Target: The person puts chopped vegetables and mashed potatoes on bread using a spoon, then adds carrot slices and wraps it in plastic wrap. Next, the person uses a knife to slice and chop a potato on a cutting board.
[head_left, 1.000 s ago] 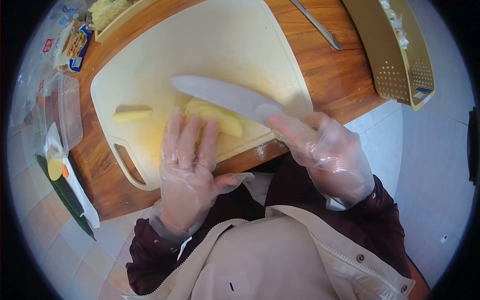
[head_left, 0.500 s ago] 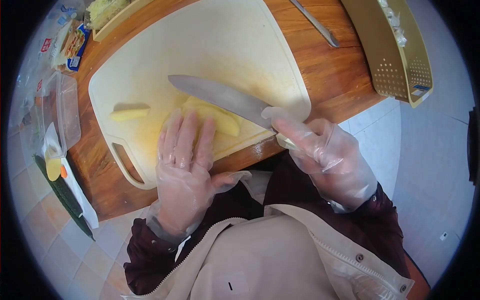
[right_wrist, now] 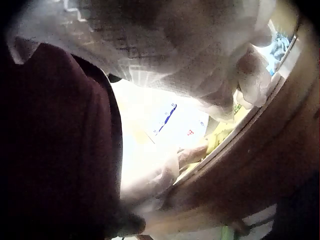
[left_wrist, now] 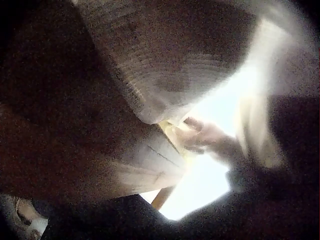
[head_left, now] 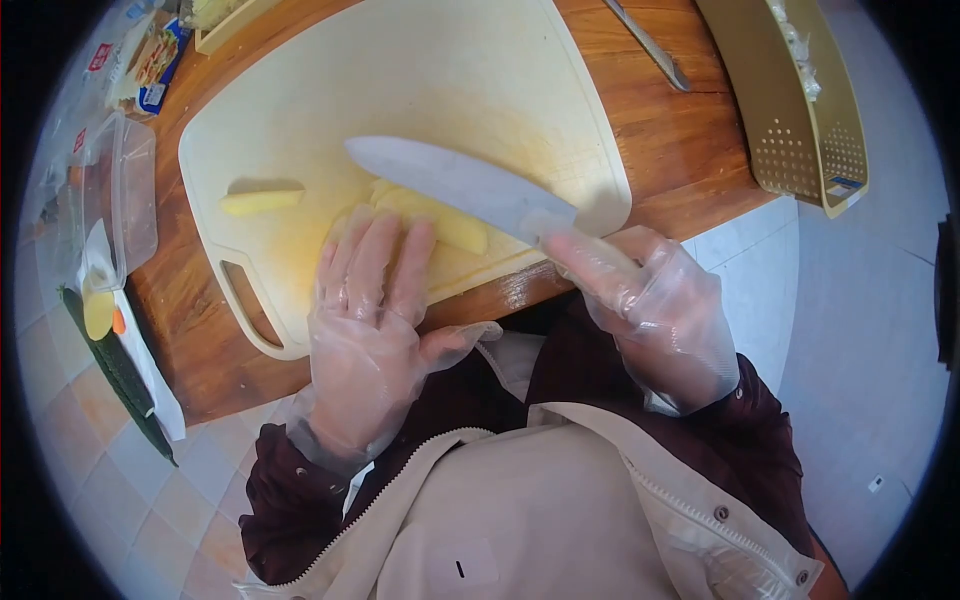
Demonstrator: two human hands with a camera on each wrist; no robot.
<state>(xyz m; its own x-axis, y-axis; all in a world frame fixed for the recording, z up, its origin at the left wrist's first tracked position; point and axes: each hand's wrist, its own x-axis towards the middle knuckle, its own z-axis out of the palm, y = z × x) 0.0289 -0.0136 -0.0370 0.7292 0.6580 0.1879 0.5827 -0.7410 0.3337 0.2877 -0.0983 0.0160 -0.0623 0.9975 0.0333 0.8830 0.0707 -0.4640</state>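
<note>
In the head view my right hand, in a clear plastic glove, grips a kitchen knife by its pale handle. The broad blade slants up to the left, over the far side of a pile of yellow potato slices. Gloved too, my left hand rests its extended fingertips on the near left of the pile, thumb held out to the side. Both lie over a white cutting board. One potato piece lies apart at the left of the board. The wrist views are dark and partly overexposed.
A gold perforated basket stands at the right table edge, near a metal utensil. Along the left are a clear plastic container, a cucumber, a yellow piece on white paper, and a food packet.
The knife dips toward the slices, then rises a little, its blade turning from dull to bright. My left hand keeps its fingertips on the pile. The head view shifts slightly.
</note>
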